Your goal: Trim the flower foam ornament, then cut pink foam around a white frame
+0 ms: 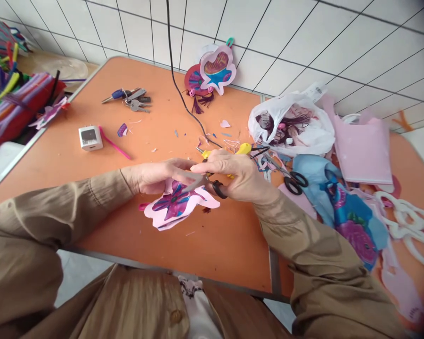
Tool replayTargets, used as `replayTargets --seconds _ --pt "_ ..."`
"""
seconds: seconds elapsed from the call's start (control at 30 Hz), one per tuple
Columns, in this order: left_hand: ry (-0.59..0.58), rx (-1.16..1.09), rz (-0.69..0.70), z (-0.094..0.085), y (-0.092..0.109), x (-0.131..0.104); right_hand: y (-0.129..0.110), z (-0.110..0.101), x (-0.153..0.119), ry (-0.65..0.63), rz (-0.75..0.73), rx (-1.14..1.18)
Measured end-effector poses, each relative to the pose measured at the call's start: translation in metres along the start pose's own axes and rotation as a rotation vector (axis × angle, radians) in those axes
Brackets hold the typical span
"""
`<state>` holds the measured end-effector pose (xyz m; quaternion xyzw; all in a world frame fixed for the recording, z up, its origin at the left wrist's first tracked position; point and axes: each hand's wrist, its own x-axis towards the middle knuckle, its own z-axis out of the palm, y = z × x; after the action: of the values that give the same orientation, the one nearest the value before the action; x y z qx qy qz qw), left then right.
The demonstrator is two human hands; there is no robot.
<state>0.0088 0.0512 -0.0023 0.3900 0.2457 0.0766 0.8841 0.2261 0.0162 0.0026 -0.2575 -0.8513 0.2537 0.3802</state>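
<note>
My left hand point(155, 176) is closed on the upper edge of a pink felt cut-out point(159, 215) with a wavy outline and a purple and blue patterned middle. In my right hand point(238, 176) is a pair of scissors point(217, 189) with dark handles. Their blades point left over the cut-out, close to my left fingers. A dark reddish tassel end point(206, 210) shows beneath the cut-out's right side. Behind my right hand lies a yellow-handled tool point(243, 149), mostly hidden.
A second pair of scissors point(296, 182), a white plastic bag point(293, 146) with tassels, pink sheet point(363, 153) and blue fabric point(314, 165) lie right. Finished ornaments point(217, 70) lean on the tiled wall. Keys point(132, 98), a white charger point(90, 138) and a black cord point(183, 99) are leftward.
</note>
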Motion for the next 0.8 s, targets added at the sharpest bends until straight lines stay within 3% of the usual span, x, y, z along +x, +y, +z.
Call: replayTargets --seconds 0.1,0.2,0.3,0.37,0.5,0.8 --pt "-0.008 -0.028 0.012 -0.006 -0.001 0.001 -0.008 0.002 0.0 0.07 0.127 0.086" --pt "0.045 -0.067 0.033 -0.016 -0.002 -0.001 -0.018 -0.001 0.001 0.083 0.398 0.246" --pt "0.215 -0.101 0.208 -0.029 0.001 -0.008 -0.025 -0.005 0.003 0.152 0.621 0.326" --pt "0.257 -0.053 0.327 -0.035 0.005 -0.015 -0.027 -0.006 0.004 0.207 0.692 0.322" --pt "0.268 0.127 0.399 -0.038 0.009 -0.022 -0.027 -0.007 0.005 0.233 0.72 0.31" --pt "0.392 0.513 0.389 -0.018 0.004 -0.018 -0.032 0.0 0.002 0.208 0.634 0.311"
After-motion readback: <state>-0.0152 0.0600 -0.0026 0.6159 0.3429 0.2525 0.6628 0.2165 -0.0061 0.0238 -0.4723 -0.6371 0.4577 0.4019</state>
